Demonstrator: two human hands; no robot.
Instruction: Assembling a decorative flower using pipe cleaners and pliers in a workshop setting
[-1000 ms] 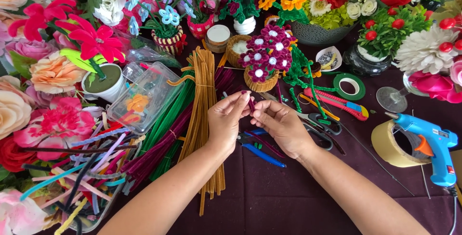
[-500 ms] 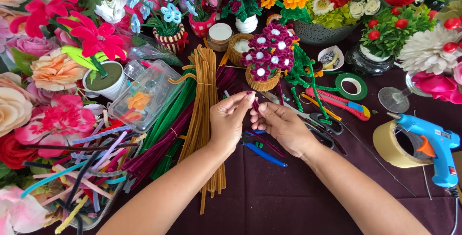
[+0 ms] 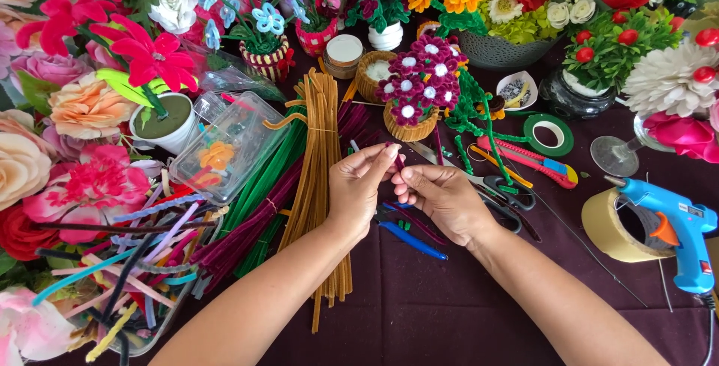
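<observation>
My left hand (image 3: pixel 361 186) and my right hand (image 3: pixel 442 200) meet over a dark purple tablecloth (image 3: pixel 449 306), both pinching a short dark maroon pipe cleaner piece (image 3: pixel 398 161) that stands between the fingertips. A bundle of tan pipe cleaners (image 3: pixel 322 164) lies just left of my left hand, with green and maroon bundles (image 3: pixel 262 201) beside it. A small basket of maroon pipe-cleaner flowers (image 3: pixel 418 92) stands just beyond my hands. A blue pipe cleaner (image 3: pixel 412 240) lies on the cloth below them.
Scissors (image 3: pixel 500 190) and a red box cutter (image 3: pixel 524 158) lie right of my hands. A blue glue gun (image 3: pixel 674 224) and tape roll (image 3: pixel 614 224) sit at right. A clear plastic box (image 3: pixel 232 149), loose coloured pipe cleaners (image 3: pixel 127 261) and many craft flowers ring the table.
My hands stay together in the same spot; the fingers have shifted slightly on the maroon piece, which now sticks up above the fingertips.
</observation>
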